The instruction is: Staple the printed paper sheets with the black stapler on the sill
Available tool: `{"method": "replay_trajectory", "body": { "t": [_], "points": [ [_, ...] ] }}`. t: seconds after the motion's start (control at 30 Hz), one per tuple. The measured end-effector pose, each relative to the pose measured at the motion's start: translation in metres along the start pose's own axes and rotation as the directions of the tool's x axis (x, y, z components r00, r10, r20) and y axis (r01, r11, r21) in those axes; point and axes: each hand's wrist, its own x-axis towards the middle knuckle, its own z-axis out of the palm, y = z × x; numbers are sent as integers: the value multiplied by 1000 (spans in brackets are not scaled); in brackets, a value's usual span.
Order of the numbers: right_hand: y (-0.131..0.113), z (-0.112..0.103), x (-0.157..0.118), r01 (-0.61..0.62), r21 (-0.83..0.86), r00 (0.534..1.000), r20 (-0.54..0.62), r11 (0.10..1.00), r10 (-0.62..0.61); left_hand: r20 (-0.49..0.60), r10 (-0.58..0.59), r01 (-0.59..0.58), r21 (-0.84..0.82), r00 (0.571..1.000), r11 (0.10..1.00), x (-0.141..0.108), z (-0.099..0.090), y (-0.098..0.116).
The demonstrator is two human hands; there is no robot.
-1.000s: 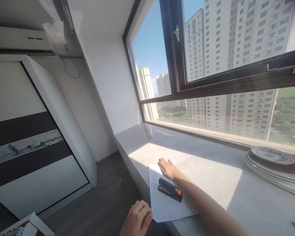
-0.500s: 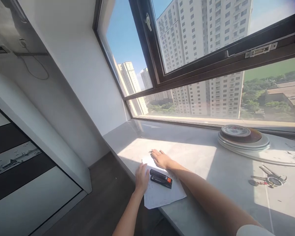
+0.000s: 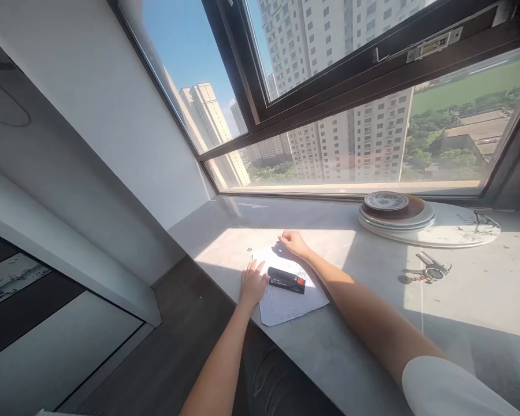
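A sheaf of printed paper (image 3: 281, 309) lies on the pale stone sill, with a black stapler (image 3: 286, 279) marked in orange resting on top. My left hand (image 3: 253, 284) is laid flat on the paper's left edge, fingers stretched, fingertips just beside the stapler. Over the far right edge of the sheets is my right hand (image 3: 294, 243), its fingers curled in. Whatever they may hold is hidden. Tiny dark bits (image 3: 249, 249) lie on the sill beyond the paper; they are too small to name.
Stacked plates (image 3: 396, 215) stand on an oval marble-patterned board (image 3: 463, 225) under the window. A wristwatch (image 3: 435, 271) with a beaded bracelet lies on the sill (image 3: 372, 335) to the right. The sill's front edge drops to a dark floor (image 3: 177, 335) at left.
My right hand has lifted from lying spread at the paper's far edge and shifted right, its fingers now curled. My left hand stays on the paper. The whole view has shifted.
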Motion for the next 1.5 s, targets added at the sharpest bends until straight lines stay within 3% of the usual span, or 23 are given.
{"method": "replay_trajectory", "body": {
  "t": [0.13, 0.3, 0.5, 0.67, 0.77, 0.9, 0.97, 1.03, 1.1, 1.2, 1.33, 1.4, 1.5],
  "points": [
    [3, -8, -1, -94, 245, 991, -65, 965, 113, 42, 8, -7, -32, 999, 999, 0, -3, -8],
    [-1, -20, 3, -103, 534, 986, -54, 839, 155, 33, 48, -45, -97, 998, 994, 2, -2, -16],
    [-6, -32, 7, -155, 710, 988, 119, 686, 101, 16, 85, -83, -112, 996, 990, 4, 0, -20],
    [-18, -32, -1, -262, 710, 944, 330, 654, 20, 5, 86, -85, -56, 996, 995, 4, 1, -21],
    [-30, -39, -6, -335, 629, 850, 523, 701, -64, 6, 96, -96, -30, 995, 995, 4, 1, -21],
    [-60, -52, -6, -320, 449, 623, 763, 834, -172, 11, 106, -106, -18, 994, 994, 5, 2, -21],
    [-84, -52, -2, -256, 299, 523, 842, 919, -129, 10, 101, -101, -12, 995, 995, 5, 3, -21],
    [-109, -44, -1, -76, -3, 466, 884, 997, 38, 1, 94, -94, -9, 996, 996, 6, 3, -21],
    [-132, -30, -8, 142, -350, 516, 825, 926, 233, -9, 102, -102, -9, 995, 995, 6, 4, -22],
    [-154, -9, -28, 273, -564, 584, 741, 780, 331, -27, 133, -134, -13, 991, 991, 5, 4, -23],
    [-156, 3, -54, 230, -640, 727, 614, 733, 308, -14, 129, -129, -18, 992, 992, 3, 2, -21],
    [-149, 5, -61, 178, -661, 744, 575, 729, 341, 8, 105, -105, -20, 994, 994, 3, 1, -19],
    [-138, 5, -62, 158, -659, 717, 589, 735, 373, 20, 81, -80, -31, 997, 996, 2, 0, -16]
  ]
}}
